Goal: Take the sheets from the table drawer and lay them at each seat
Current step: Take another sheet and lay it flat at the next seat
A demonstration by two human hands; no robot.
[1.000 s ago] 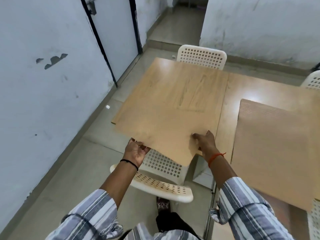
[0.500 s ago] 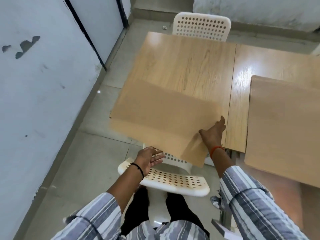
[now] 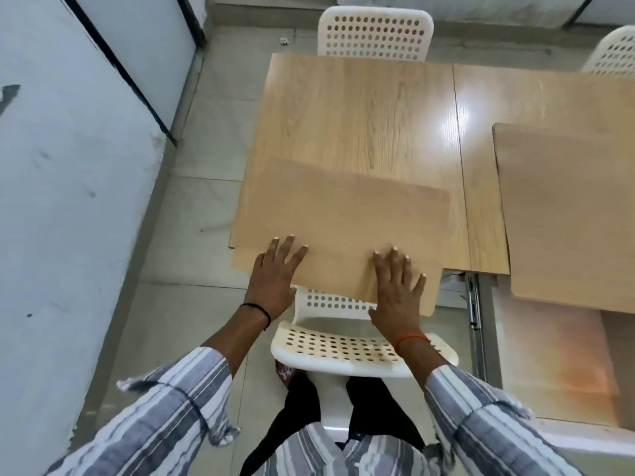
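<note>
Both my hands lie flat, palms down, on the tan sheet (image 3: 343, 228) at the near edge of the table (image 3: 360, 115). Left hand (image 3: 275, 280) sits on the sheet's near-left part, fingers spread & straight, grip released, nothing pinched. Right hand (image 3: 398, 290) presses the sheet's near-right part, fingers splayed too, grip also released, just resting on top. Sheet lies on the table's near-left section w/ its near edge hanging off the table, over the white perforated chair (image 3: 343, 345) tucked just below. Sheet's left edge runs roughly along the table's left edge; its far edge stops abt mid-table.

A 2nd sheet (image 3: 567, 207) lies on the table to the right of the first, well apart from it, also overhanging the table's near edge. Beyond the table's far edge stands another white chair (image 3: 374, 36), directly opposite me. A 3rd chair back (image 3: 615, 56) shows at the table's far-right. Pale wall (image 3: 68, 166) runs along the table's left, w/ tiled floor between.
</note>
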